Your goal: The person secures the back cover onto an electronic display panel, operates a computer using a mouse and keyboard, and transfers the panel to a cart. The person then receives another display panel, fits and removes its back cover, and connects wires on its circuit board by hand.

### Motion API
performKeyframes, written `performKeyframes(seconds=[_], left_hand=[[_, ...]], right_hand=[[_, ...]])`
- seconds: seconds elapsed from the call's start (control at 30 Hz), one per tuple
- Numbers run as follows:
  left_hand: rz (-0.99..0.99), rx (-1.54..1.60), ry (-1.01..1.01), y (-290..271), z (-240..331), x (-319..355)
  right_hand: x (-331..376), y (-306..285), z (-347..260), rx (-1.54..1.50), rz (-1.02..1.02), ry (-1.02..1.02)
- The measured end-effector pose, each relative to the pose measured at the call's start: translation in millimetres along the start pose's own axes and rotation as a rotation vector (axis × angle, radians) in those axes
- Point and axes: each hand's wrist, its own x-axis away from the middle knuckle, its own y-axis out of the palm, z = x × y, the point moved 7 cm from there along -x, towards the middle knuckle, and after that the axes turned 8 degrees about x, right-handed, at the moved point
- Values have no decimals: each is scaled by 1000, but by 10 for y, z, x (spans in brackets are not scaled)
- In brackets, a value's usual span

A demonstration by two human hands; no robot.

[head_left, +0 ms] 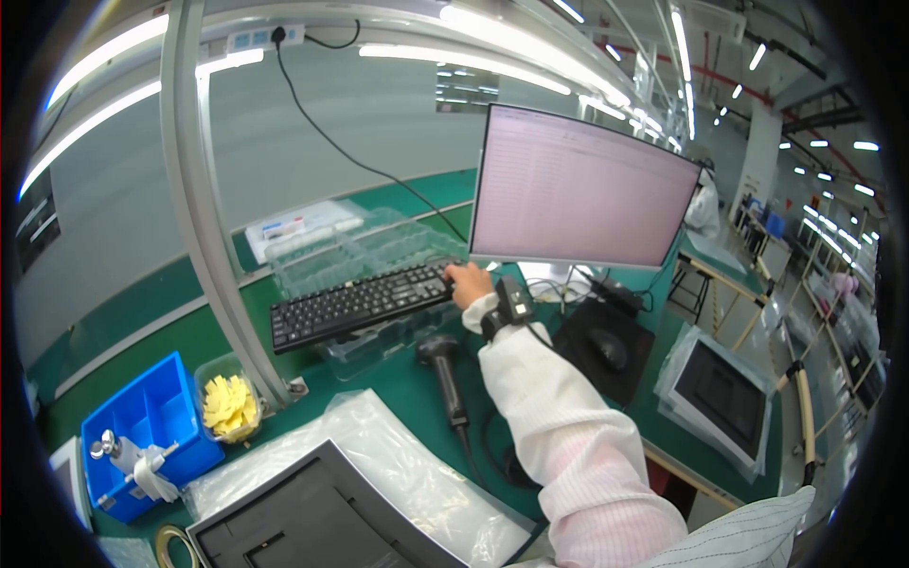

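- At the right end of the keyboard [365, 303], the right hand [469, 284] rests with its fingers loosely bent over the keys, clamped on nothing that shows. Its arm wears a white sleeve [559, 407] and a black wrist device [514, 301]. The left hand is out of view, so I cannot tell its state.
- Under the keyboard and behind it, clear plastic trays [374, 352] sit on the green bench top [398, 383]; the keyboard lies slantwise on them.
- Behind the keyboard's right end stands a monitor [582, 189] with a pale pinkish display, too faint to make out.
- In front of the keyboard are a dark handheld scanner [445, 379], a clear plastic bag [398, 440] lying flat and, nearest, a dark panel [312, 511] overlapping the bag.
- Left and in front of the keyboard, a divided blue bin [194, 459] stands just beside a clear tub of yellow pieces [229, 405].
- To the keyboard's right, past the arm, a black mat [578, 346] bears a mouse [607, 348]; farther right lies a bagged black panel [720, 388].
- Beyond the keyboard rise a grey partition [379, 123] and, to its left, a metal post [194, 189].
- Far right of the keyboard, the room stretches away with more benches, a person in white [703, 204] and rows of ceiling lights.
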Motion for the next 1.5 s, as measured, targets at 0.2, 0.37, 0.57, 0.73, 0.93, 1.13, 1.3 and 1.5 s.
performKeyframes(seconds=[0.2,0.37,0.57,0.73,0.93,1.13,1.3,1.5], left_hand=[[194,52,93,12,-8,0],[2,-8,-16,-11,16,8],[71,-3,20,88,-21,-34],[13,0,-22,16,33,-2],[52,-1,-5,34,2,23],[207,49,91,74,-30,41],[69,16,12,39,-1,29],[58,25,8,16,19,25]], right_hand=[[57,-44,79,-21,-7,38],[136,-61,19,-14,19,30],[178,-96,195,-41,15,-23],[222,-127,176,-51,15,-9],[264,-54,236,-97,67,5],[291,-48,363,-120,113,37],[290,-47,324,-118,137,43],[301,-38,272,-119,152,2]])
